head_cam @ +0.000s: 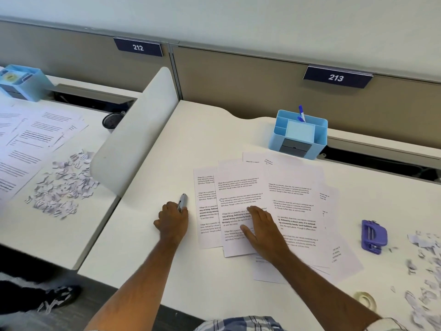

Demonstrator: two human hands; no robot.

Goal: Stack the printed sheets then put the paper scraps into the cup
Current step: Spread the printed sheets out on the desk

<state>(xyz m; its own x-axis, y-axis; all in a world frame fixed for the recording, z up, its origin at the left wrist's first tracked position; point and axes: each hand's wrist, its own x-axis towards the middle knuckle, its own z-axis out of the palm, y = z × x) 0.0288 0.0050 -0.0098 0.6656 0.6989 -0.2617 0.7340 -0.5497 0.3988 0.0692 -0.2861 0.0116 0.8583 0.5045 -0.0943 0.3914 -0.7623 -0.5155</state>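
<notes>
Here, printed sheets [267, 199] under right fingers [256, 212], flat

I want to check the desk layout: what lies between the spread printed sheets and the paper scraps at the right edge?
In the head view, a purple hole punch lies between the printed sheets and the paper scraps, on bare desk.

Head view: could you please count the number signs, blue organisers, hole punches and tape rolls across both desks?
Number signs: 2
Organisers: 2
Hole punch: 1
Tape roll: 1
Total: 6
</notes>
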